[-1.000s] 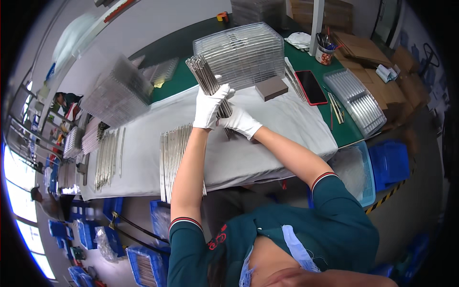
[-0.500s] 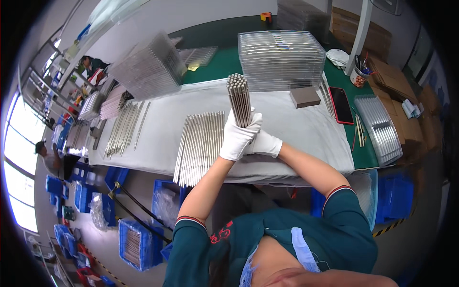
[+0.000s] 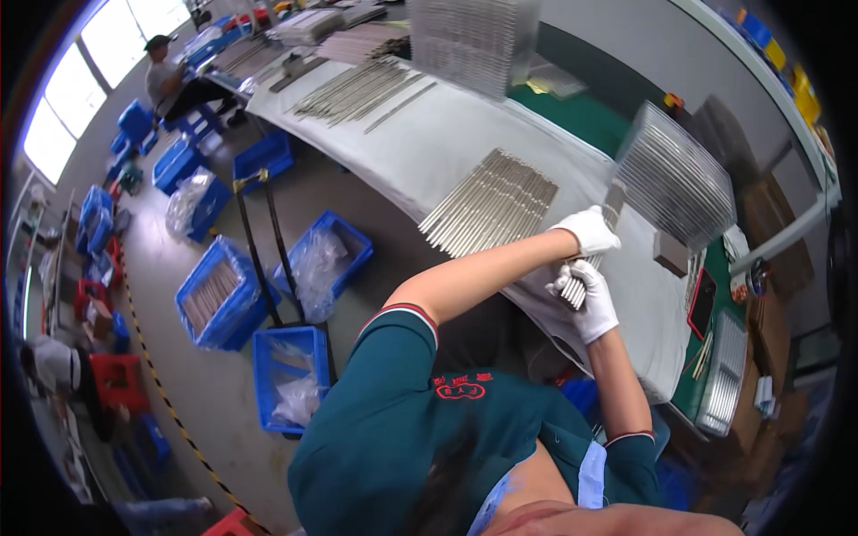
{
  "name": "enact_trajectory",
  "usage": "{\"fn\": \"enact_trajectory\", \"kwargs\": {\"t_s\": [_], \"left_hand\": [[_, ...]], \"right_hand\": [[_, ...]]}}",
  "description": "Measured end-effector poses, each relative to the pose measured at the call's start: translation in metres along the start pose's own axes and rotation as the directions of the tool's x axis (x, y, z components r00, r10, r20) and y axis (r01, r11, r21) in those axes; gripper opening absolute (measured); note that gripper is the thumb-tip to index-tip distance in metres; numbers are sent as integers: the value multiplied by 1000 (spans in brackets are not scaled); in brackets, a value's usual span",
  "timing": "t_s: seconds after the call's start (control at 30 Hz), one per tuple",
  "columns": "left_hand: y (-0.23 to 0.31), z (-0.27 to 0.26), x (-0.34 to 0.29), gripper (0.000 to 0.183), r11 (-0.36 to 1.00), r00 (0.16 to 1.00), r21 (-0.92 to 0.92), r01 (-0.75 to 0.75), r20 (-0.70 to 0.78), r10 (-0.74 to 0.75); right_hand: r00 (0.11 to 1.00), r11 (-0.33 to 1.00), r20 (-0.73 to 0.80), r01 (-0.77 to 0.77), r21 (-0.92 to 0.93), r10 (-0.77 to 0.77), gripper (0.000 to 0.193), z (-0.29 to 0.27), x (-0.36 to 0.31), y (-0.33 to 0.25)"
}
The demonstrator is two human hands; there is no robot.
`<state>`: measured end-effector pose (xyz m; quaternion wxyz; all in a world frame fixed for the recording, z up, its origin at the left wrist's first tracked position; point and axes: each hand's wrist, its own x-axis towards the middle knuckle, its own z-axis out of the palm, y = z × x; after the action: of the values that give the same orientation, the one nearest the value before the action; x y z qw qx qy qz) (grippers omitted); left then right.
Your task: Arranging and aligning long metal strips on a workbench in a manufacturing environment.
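Observation:
A bundle of thin metal rods (image 3: 614, 202) slants over the white-covered table, held in both of my white-gloved hands. My left hand (image 3: 589, 231) is closed around its upper part, with rod ends sticking out beyond the glove. Lower down, my right hand (image 3: 593, 304) grips the near end, where several bright rod tips show between its fingers. To the left of my hands a flat row of similar metal rods (image 3: 496, 201) lies side by side on the white cloth (image 3: 375, 147). My left forearm passes close to the near ends of that row.
Beyond my hands stand a stack of clear trays (image 3: 677, 174), a small grey-brown block (image 3: 670, 254) and a red-edged phone (image 3: 702, 302). More rods (image 3: 353, 92) and tall trays (image 3: 472, 45) occupy the far left. Blue crates (image 3: 326, 268) and a trolley handle (image 3: 259, 241) stand on the floor.
My view has swung left, showing more floor. The bundle has gone from upright to slanting, and my right hand now holds its near end.

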<state>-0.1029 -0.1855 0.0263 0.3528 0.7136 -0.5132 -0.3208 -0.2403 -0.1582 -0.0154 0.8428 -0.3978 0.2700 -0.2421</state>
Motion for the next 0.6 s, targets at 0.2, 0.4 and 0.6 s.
{"fn": "enact_trajectory", "kwargs": {"t_s": [0.2, 0.4, 0.6], "left_hand": [[-3, 34, -8, 65, 848, 958, 453, -275, 203, 202], [-32, 52, -11, 57, 766, 929, 571, -297, -12, 370], [-41, 43, -9, 66, 800, 946, 540, -263, -18, 324]], "right_hand": [[970, 958, 38, -242, 155, 239, 26, -11, -28, 4], [878, 688, -98, -433, -582, 469, 54, -16, -50, -81], [945, 406, 125, 246, -880, -303, 58, -135, 24, -100]]}}
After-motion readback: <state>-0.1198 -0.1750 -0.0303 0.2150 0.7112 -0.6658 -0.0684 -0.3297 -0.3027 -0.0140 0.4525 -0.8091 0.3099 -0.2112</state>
